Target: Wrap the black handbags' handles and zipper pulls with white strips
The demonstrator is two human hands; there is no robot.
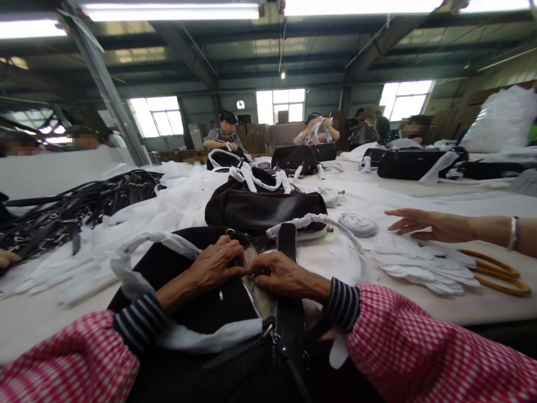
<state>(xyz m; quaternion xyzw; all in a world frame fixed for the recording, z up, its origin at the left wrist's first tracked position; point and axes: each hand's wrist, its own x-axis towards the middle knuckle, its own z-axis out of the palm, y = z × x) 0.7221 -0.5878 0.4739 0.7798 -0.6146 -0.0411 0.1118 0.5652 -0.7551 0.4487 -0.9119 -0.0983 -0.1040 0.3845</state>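
A black handbag [188, 308] lies in front of me, its zipped top partly open on a beige lining [263, 305]. My left hand [212, 266] grips the far edge of the opening, fingers curled over the black fabric. Opposite it, my right hand [287, 274] has its fingers bent at the lining beside the zip; what its fingertips pinch is hidden. White wrapping covers the bag's handles [213, 336]. A zip pull [274, 336] with a metal clasp hangs at the near end of the opening.
Another black bag [268, 210] stands just beyond. On the right, a co-worker's hand [423, 221] hovers over white paper-like pieces [423, 263] near yellow-handled scissors [503, 271]. Black straps [104, 204] are piled at left, beside white wrapping sheets [168, 207]. Other people sit across the table.
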